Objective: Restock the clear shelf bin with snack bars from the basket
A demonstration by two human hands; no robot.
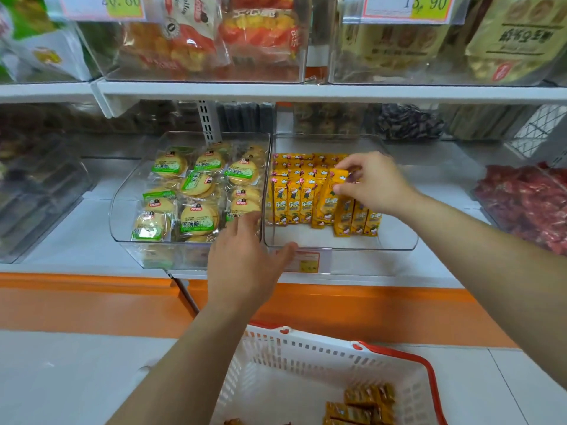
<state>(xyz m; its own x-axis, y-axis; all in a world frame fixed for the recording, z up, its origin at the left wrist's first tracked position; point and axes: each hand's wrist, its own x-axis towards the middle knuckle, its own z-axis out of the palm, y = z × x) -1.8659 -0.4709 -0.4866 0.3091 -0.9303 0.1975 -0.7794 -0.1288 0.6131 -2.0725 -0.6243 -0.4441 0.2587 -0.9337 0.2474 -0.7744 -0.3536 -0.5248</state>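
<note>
Store shelving [306,92] fills the view, its upper packets [260,35] blurred. At centre the right hand [374,182] pinches an orange snack bar [333,191] upright in the clear shelf bin [399,240]. The left hand [245,265], fingers loosely spread, rests on the bin's front lip at 7 o'clock, and at 6 o'clock the basket [276,357] is cut off, with few bars [365,400] showing.

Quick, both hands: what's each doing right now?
Left hand: open, resting on the front rim of the clear bin.
Right hand: pinching a snack bar inside the bin.
</note>
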